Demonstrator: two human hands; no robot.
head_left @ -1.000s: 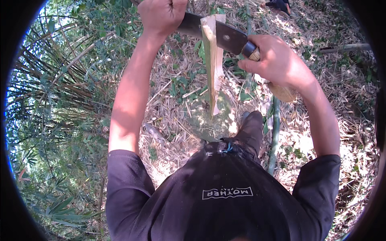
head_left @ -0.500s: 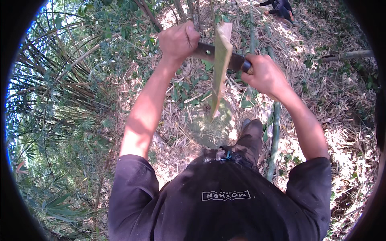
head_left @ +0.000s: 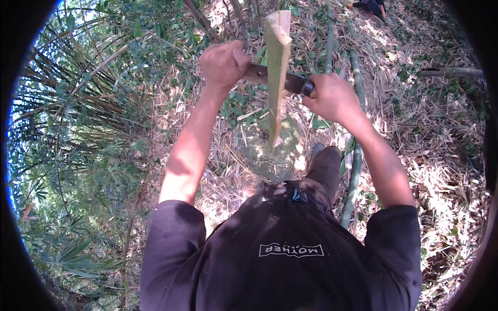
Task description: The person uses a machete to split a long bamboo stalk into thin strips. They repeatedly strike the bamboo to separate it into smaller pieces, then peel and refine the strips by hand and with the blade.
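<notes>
A large machete (head_left: 296, 83) is held crosswise in front of me at chest height. My right hand (head_left: 334, 98) is closed round its handle. My left hand (head_left: 224, 65) is a fist at the blade's other end, its fingers wrapped over the tip. Across the middle of the blade stands a split piece of green bamboo (head_left: 277, 78), pale on its cut edge and nearly upright. The blade passes behind or into it; I cannot tell how deep it sits. The lower end of the bamboo hangs over a mossy stone or stump (head_left: 282, 155).
A long green bamboo pole (head_left: 355, 176) lies on the dry leaf litter beside my right leg (head_left: 324, 168). Another pole (head_left: 451, 72) lies at the far right. Dense bamboo growth (head_left: 88, 119) fills the left. A person (head_left: 371, 6) is at the far upper right.
Both hands and the machete have come slightly down and to the left. The bamboo piece stands straighter, with more of it showing above the blade.
</notes>
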